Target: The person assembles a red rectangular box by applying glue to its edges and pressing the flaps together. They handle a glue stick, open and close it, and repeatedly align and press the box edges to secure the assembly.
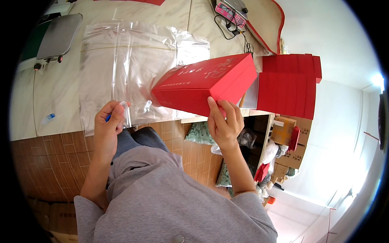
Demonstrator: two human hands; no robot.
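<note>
A red gift box (190, 83) with silvery lettering on top sits tilted across the right part of a large clear plastic sheet or bag (101, 73) on the table. My right hand (225, 121) grips the box's near right corner, fingertips on its side. Whether the box's left end lies on the plastic or inside it, I cannot tell. Over the plastic's near edge, my left hand (109, 121) is closed in a pinch. A whitish, see-through bit shows at its fingertips and a spot of blue under the fingers; what it holds I cannot make out.
Several red boxes (287, 87) stand stacked at the right. A small clear-and-blue packet (48, 118) lies at the table's left. Farther back are a metal-topped scale (60, 35) and a pink phone-like device (231, 14) with black cables. Cartons (291, 156) fill low shelves at the right.
</note>
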